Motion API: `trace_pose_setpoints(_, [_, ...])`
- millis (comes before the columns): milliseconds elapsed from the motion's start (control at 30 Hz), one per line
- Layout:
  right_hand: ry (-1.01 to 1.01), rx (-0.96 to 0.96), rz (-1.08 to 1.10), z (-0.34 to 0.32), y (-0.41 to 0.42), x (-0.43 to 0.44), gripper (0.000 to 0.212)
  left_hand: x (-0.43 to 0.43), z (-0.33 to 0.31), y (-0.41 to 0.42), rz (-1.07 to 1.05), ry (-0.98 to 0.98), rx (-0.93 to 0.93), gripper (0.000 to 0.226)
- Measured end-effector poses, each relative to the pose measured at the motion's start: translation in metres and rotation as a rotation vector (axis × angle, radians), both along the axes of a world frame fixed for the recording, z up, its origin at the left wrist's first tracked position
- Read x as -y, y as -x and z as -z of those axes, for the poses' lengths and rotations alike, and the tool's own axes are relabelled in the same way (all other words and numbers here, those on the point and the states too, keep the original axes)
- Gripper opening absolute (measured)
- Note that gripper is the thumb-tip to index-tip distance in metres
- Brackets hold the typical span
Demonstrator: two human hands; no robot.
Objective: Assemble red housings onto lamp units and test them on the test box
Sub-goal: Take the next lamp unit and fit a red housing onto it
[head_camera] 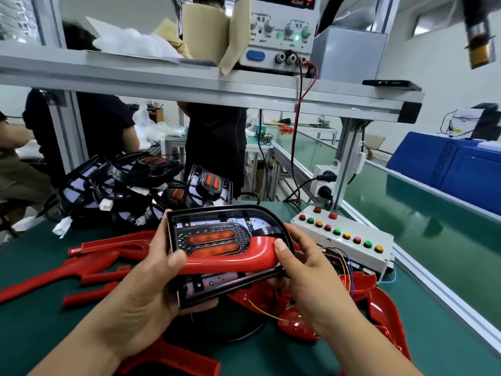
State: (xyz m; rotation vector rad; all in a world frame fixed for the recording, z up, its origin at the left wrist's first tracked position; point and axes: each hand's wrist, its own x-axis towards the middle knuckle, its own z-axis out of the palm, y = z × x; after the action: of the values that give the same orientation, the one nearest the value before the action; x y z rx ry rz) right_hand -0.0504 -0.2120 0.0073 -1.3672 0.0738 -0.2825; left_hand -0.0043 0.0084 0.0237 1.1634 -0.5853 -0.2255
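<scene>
I hold a black lamp unit (217, 229) with two orange lenses above the green table. A curved red housing (233, 260) lies across its lower front. My left hand (151, 283) grips the unit's left end, thumb on the red housing. My right hand (306, 275) grips the right end, thumb pressing the housing's curve. The white test box (344, 240) with red, green and orange buttons sits just right of the unit, coloured wires trailing from it.
A pile of black lamp units (130, 191) lies at the back left. Loose red housings (103, 259) are spread under and around my hands. A power supply (282, 33) stands on the upper shelf (189, 82). A green conveyor (433, 229) runs on the right. People stand behind.
</scene>
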Motion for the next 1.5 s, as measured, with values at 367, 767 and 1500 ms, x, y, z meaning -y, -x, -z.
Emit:
trace_pose_setpoints(367, [-0.105,0.0,-0.078,0.0,0.0,0.001,0.076,-0.004,0.014,0.004,0.1,-0.143,-0.092,0.119])
trace_pose_setpoints(767, [0.155,0.127,-0.177,-0.002,0.004,0.009,0.047,0.006,0.017,0.009,-0.029,-0.036,-0.038,0.096])
trace_pose_setpoints(1500, [0.811,0.018,0.269,0.008,-0.003,0.001,0.017,0.018,0.038,0.006,-0.121,0.001,0.009,0.098])
